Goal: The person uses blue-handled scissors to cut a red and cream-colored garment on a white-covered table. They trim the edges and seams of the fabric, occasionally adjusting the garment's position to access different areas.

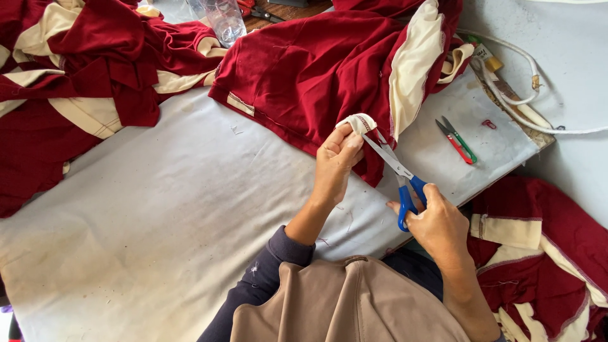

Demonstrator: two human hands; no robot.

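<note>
A dark red garment with cream panels lies on the white padded table. My left hand pinches a cream edge of the garment, lifted and folded over my fingers. My right hand grips blue-handled scissors, with the blades angled up-left and their tips meeting the pinched edge beside my left fingers. Whether the blades are cutting the cloth I cannot tell.
A heap of red and cream garments fills the back left. A clear plastic bottle stands at the back. Small red-and-green thread snips lie at the right, near white cables. More red cloth sits below the table's right edge.
</note>
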